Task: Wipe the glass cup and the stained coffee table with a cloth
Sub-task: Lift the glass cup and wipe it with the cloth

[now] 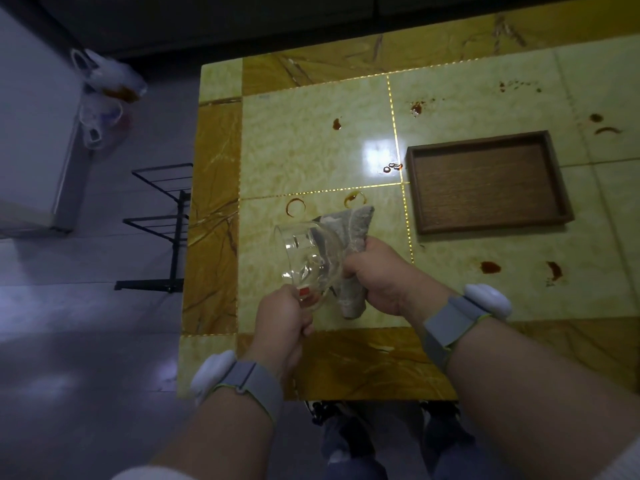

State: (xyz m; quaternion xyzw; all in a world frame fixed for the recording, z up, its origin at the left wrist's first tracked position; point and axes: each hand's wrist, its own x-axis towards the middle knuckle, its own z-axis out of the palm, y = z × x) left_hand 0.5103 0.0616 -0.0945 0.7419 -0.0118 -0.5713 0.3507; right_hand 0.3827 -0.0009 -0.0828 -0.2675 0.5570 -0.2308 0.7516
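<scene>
Left hand point(282, 323) gripping glass cup point(304, 261), right hand point(375, 277) clutching cloth point(353, 237) above stained coffee table point(311, 150); wooden tray point(488, 181) beyond right hand

Glass cup point(304, 252): clear, handled, tilted on its side above the desk, mouth facing away.
Cloth point(349, 237): grey, crumpled, pressed against the cup's right side.
Desk point(311, 143): glossy yellow-green marble tiles, amber border, scattered brown ring and drip stains point(295, 206).

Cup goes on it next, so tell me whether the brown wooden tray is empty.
Empty. The rectangular brown wooden tray shows only bare wood inside its rim; the clear glass cup is held above the table.
</scene>
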